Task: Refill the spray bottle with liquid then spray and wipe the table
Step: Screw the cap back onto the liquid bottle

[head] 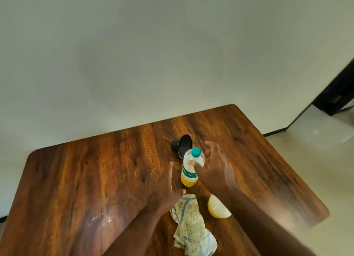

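Observation:
A clear plastic bottle with a teal cap and a little yellow liquid at its bottom stands upright mid-table. My right hand is beside its upper part, fingers spread to the right of the cap and the thumb laid against the bottle's shoulder, not closed around it. My left hand hovers flat and open just left of the bottle, holding nothing. A black funnel lies on its side right behind the bottle. A patterned cloth is crumpled near the front. No spray bottle is in view.
A white bowl with a yellow inside sits right of the cloth, partly under my right forearm. The wooden table has a wet smear at the front left. A white wall runs behind the table; pale floor lies to the right.

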Available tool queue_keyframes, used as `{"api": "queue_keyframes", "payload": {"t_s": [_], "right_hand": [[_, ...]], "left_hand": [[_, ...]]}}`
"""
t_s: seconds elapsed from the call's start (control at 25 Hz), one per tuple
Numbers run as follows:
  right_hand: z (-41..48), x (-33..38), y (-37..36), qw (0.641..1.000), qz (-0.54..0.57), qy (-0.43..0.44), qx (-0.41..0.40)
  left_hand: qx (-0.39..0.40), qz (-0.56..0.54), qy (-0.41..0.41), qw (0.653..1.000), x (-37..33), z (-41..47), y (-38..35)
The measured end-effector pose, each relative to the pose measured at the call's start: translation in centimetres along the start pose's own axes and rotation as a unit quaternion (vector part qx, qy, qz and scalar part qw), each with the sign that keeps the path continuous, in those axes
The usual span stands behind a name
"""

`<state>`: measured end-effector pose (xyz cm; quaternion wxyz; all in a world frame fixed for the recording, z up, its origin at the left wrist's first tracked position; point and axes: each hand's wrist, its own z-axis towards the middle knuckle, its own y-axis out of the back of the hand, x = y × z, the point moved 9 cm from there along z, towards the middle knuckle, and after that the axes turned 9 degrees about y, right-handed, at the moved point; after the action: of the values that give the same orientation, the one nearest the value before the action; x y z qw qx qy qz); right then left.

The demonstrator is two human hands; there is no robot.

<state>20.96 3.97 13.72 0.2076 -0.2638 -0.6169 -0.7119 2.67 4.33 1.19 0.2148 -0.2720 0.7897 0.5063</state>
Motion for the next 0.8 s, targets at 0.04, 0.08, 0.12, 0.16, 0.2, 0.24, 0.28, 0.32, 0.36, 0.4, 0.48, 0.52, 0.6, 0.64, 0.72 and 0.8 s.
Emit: {"api": "queue_keyframes", "payload": {"t_s": [0.04,0.08,0.12,0.16,0.2,0.24,0.28,0.32,0.36,0.4,0.48,0.52,0.6,0.64,0.72,0.8], "right_hand": [[-1.7,0.5,-0.1,0.999,0.016,-0.004,-0.033],[-3.3,0.7,-0.5,0.999,0.027,-0.01,-0.044],[-4.7,0.6,-1.1,0.999,0.032,-0.021,-0.038],[-5.8,0.5,-1.6,0.999,0.033,-0.031,-0.025],[-6.3,0.2,-1.9,0.999,0.031,-0.038,-0.012],[-6.2,0.1,-1.8,0.999,0.028,-0.035,-0.007],[-5.5,0.0,-1.5,0.999,0.02,-0.026,-0.009],[-4.4,-0.2,-1.1,1.0,0.005,-0.017,-0.009],[-2.8,-0.8,-0.7,1.0,-0.015,-0.011,-0.001],[-0.9,-1.4,-0.4,0.999,-0.031,-0.006,0.029],[2.3,-2.3,-1.5,0.99,-0.037,0.016,0.136],[3.4,-2.5,-2.3,0.982,-0.032,0.027,0.185],[4.6,-3.0,-3.5,0.971,-0.028,0.049,0.234],[5.2,-3.4,-3.4,0.97,-0.029,0.069,0.233],[7.0,-4.7,-2.1,0.97,-0.012,0.114,0.214],[9.4,-6.3,0.5,0.975,0.026,0.135,0.177]], "left_hand": [[0.013,0.014,0.012,1.0,1.6,-0.4,-1.0],[0.019,0.024,0.021,0.999,2.7,-1.0,-1.6],[0.014,0.029,0.027,0.999,3.4,-1.5,-1.7],[0.005,0.028,0.026,0.999,3.7,-1.7,-1.5],[-0.001,0.027,0.016,1.0,3.4,-1.8,-1.0],[-0.004,0.024,0.001,1.0,2.7,-1.6,-0.6],[-0.006,0.018,-0.014,1.0,1.8,-1.0,0.0],[-0.004,0.01,-0.028,1.0,0.8,-0.3,0.5],[-0.001,0.006,-0.038,0.999,-0.3,0.3,0.9],[-0.003,0.005,-0.049,0.999,-1.5,0.9,1.2],[-0.001,-0.004,-0.06,0.998,-3.3,2.0,1.5],[-0.003,-0.008,-0.063,0.998,-4.2,2.5,1.4],[0.0,-0.018,-0.06,0.998,-5.8,3.0,1.2],[-0.001,-0.018,-0.051,0.999,-6.7,3.2,1.0],[-0.025,-0.013,-0.019,0.999,-8.7,4.6,0.8],[-0.029,-0.055,-0.001,0.998,-11.6,6.1,1.0]]}}
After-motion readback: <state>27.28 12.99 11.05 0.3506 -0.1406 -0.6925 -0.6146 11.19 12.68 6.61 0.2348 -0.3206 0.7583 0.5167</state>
